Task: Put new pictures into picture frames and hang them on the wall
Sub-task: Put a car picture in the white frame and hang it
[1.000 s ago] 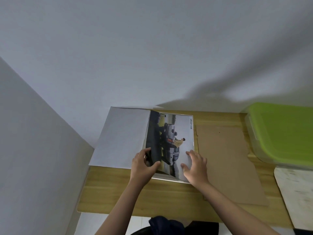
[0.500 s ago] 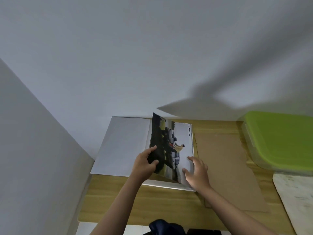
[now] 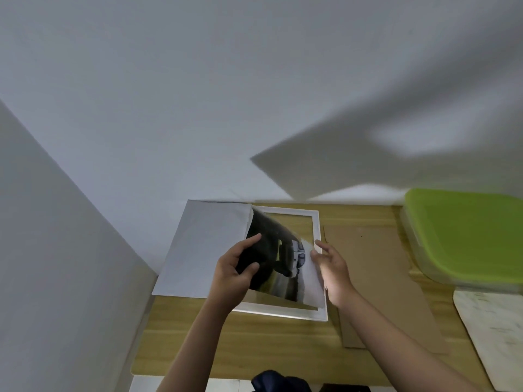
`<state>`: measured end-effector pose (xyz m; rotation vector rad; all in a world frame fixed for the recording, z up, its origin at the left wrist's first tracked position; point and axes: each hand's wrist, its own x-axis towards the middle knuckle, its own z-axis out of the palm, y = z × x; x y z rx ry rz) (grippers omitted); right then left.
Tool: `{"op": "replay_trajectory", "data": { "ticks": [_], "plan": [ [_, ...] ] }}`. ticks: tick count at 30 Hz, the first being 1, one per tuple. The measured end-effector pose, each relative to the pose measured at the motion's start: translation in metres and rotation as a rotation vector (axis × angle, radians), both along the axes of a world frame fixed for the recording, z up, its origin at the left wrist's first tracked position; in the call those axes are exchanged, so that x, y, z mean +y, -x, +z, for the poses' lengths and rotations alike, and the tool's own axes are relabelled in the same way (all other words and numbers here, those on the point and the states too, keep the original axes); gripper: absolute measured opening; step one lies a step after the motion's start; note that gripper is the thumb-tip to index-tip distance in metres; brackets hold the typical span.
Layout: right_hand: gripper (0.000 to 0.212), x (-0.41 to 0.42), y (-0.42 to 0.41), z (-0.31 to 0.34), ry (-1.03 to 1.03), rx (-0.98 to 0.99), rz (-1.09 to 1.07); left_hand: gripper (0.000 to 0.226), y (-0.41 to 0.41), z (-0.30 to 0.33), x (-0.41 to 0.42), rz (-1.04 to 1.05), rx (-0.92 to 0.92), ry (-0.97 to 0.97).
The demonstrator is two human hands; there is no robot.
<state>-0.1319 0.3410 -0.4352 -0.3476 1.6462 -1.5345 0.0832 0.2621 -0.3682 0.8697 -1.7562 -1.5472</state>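
A person sits at a wooden table (image 3: 271, 346) pushed up against a white wall (image 3: 226, 94). The left hand (image 3: 233, 274) pinches a car picture (image 3: 283, 267) by its dark side, thumb on top and fingers curled under it. The picture is lifted and bent, up off a white picture frame (image 3: 317, 222) that lies flat on the table. The right hand (image 3: 332, 267) is beside the picture's right edge with its fingers spread and loose; it holds nothing. A white sheet of paper (image 3: 209, 244) lies just left of the frame, touching the wall. A brown cardboard sheet (image 3: 376, 278) lies to the right of the frame. Farther right sits a box with a green lid (image 3: 467, 236).
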Motion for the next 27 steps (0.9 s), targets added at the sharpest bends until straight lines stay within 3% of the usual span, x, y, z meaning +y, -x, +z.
{"op": "replay_trajectory", "data": {
  "ticks": [3,6,13,17,23,27],
  "plan": [
    [0.03,0.002,0.011,0.018,0.068,-0.157,-0.071,0.054,-0.006,-0.001,0.002,-0.026,-0.014,-0.016],
    [0.027,0.006,0.032,0.026,0.123,-0.187,-0.162,0.053,-0.015,-0.005,0.003,-0.067,-0.028,-0.034],
    [0.025,0.041,0.09,0.042,0.177,-0.005,-0.339,0.041,-0.001,-0.01,0.012,-0.091,-0.129,-0.035],
    [0.026,0.079,0.116,0.054,0.232,0.011,-0.49,0.024,0.034,-0.009,0.03,-0.009,-0.049,-0.163],
    [0.026,0.176,0.162,0.055,0.196,0.009,-0.722,0.037,0.114,-0.007,0.079,-0.103,0.012,-0.231],
    [0.029,0.261,0.193,0.055,0.123,0.014,-0.895,0.024,0.181,-0.003,0.13,-0.062,0.036,-0.264]
  ]
}}
